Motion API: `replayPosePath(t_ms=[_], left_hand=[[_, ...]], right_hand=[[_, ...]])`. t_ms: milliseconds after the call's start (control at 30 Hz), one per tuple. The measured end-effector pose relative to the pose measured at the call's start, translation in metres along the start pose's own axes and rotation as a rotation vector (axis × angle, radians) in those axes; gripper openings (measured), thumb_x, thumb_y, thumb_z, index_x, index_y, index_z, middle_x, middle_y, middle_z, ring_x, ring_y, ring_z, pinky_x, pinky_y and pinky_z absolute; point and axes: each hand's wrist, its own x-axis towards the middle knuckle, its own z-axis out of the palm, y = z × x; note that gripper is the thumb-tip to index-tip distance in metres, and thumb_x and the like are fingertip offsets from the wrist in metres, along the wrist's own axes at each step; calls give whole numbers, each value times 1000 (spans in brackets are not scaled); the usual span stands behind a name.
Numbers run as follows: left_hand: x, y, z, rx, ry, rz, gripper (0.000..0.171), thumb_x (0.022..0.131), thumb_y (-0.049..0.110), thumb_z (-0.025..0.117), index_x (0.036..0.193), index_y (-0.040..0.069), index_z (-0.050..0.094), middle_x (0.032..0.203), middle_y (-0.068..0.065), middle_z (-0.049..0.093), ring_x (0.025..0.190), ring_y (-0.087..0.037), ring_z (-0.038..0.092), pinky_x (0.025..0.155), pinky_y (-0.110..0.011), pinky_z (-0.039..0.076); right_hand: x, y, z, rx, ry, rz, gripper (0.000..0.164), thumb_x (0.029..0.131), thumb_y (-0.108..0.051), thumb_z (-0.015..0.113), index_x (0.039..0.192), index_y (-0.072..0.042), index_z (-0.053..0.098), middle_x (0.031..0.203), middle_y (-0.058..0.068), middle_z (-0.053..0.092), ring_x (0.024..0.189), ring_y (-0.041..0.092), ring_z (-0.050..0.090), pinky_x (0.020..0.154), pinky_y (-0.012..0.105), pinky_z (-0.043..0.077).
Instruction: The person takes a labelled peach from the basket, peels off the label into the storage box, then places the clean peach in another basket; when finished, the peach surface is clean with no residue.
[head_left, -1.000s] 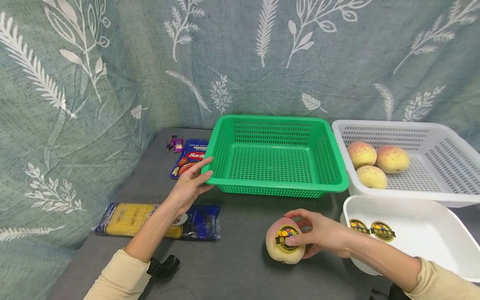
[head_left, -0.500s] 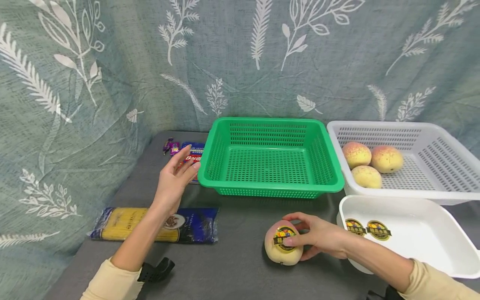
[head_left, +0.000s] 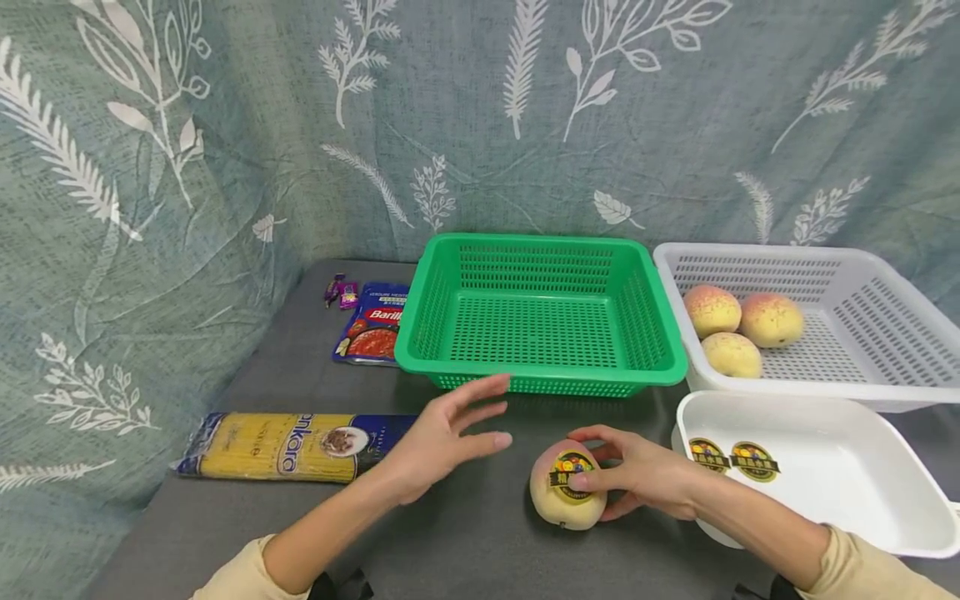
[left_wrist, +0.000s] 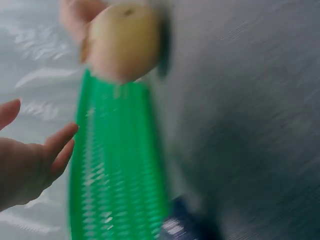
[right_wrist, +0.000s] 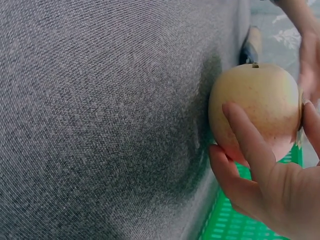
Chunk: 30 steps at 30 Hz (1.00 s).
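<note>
A pale yellow and pink peach [head_left: 558, 502] with a round black and gold sticker sits on the dark table in front of the green basket. My right hand [head_left: 645, 471] grips it from the right, thumb on the sticker; in the right wrist view the fingers curl along the side of the peach [right_wrist: 255, 100]. To the left of the peach, my left hand [head_left: 442, 437] hovers with fingers spread and holds nothing. The left wrist view, blurred, shows that hand [left_wrist: 30, 160] apart from the peach [left_wrist: 125, 42].
Behind stands a green basket [head_left: 540, 377]. Right of it, a grey-white basket [head_left: 840, 350] holds three peaches [head_left: 742, 321]. A white tub [head_left: 840, 467] with two stickers is in front. At left lie a spaghetti pack [head_left: 277, 447], a Barilla pouch [head_left: 371, 325] and small purple wrappers [head_left: 342, 292].
My left hand has left the green basket's left rim and come down and right toward the peach, uncovering the pouch. My right hand keeps its grip on the peach.
</note>
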Motion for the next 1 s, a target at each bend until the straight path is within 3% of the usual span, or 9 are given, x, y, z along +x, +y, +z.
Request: replayPosePath(t_ms=[167, 333, 533, 633, 833, 933, 1000], left_hand=[[6, -24, 13, 16, -96, -154, 69, 87, 0, 68, 148, 8, 36, 150, -19, 27, 134, -40, 30, 95, -41, 47], [13, -39, 24, 47, -136, -232, 74, 81, -5, 73, 145, 11, 41, 149, -13, 32, 133, -38, 32, 90, -39, 50], [18, -48, 35, 140, -169, -193, 76, 78, 1, 78, 144, 12, 43, 137, -7, 44, 123, -28, 44, 89, -33, 50], [18, -49, 38, 205, -153, -167, 75, 77, 5, 80, 143, 14, 45, 133, -4, 49, 119, -25, 48, 87, -32, 49], [19, -50, 41, 190, -101, -176, 77, 74, 4, 82, 142, 13, 47, 134, -4, 51, 123, -30, 45, 89, -36, 49], [19, -51, 42, 175, -81, -181, 77, 74, 4, 83, 141, 15, 48, 134, -3, 51, 126, -33, 43, 89, -38, 49], [19, -51, 42, 174, -76, -183, 76, 74, 4, 83, 141, 16, 49, 134, -3, 51, 126, -34, 42, 89, -38, 49]], right_hand=[[1, 0, -1, -13, -10, 7, 75, 90, -21, 70, 145, 5, 25, 128, 25, 41, 97, 31, 59, 75, 49, 55], [2, -2, 0, -23, -8, 10, 77, 89, -21, 70, 145, 5, 25, 129, 26, 40, 97, 31, 60, 75, 50, 55], [4, -4, 3, -52, 19, 13, 76, 88, -21, 72, 144, 5, 28, 129, 26, 41, 96, 31, 60, 74, 50, 56], [4, -7, 4, -97, 55, 12, 75, 87, -22, 73, 143, 4, 30, 129, 25, 44, 98, 31, 60, 76, 50, 55], [-3, -18, -4, -217, 224, -51, 66, 89, -30, 70, 138, 4, 42, 123, 18, 53, 108, 28, 56, 87, 44, 52], [-8, -23, -9, -174, 241, -74, 57, 92, -29, 66, 132, 7, 48, 116, 16, 57, 100, 26, 57, 84, 39, 53], [-11, -24, -10, -117, 193, -63, 51, 93, -25, 64, 128, 9, 51, 110, 15, 59, 94, 24, 58, 82, 38, 54]])
